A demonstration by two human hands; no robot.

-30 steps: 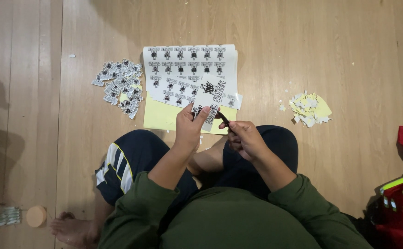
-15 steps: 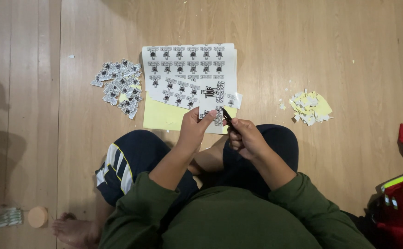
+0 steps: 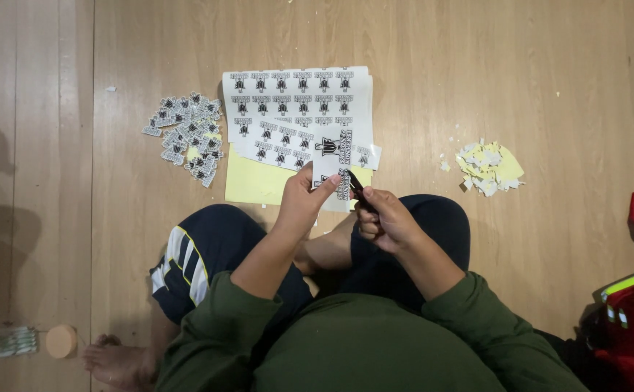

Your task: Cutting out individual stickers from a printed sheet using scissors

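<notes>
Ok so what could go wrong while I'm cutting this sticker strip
1. The scissors in your right hand cut close to your left hand's fingers, so they might get nicked.
2. The held strip hangs unsupported and could bend, sending the cut into a printed design.
3. Offcuts may drop onto the uncut sheets below.

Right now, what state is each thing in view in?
Left hand: pinching the sticker strip.
Right hand: gripping black scissors at the strip's edge.
Sticker sheets: flat, stacked, uncut.
Cut stickers: piled loose.
Scraps: heaped.
</notes>
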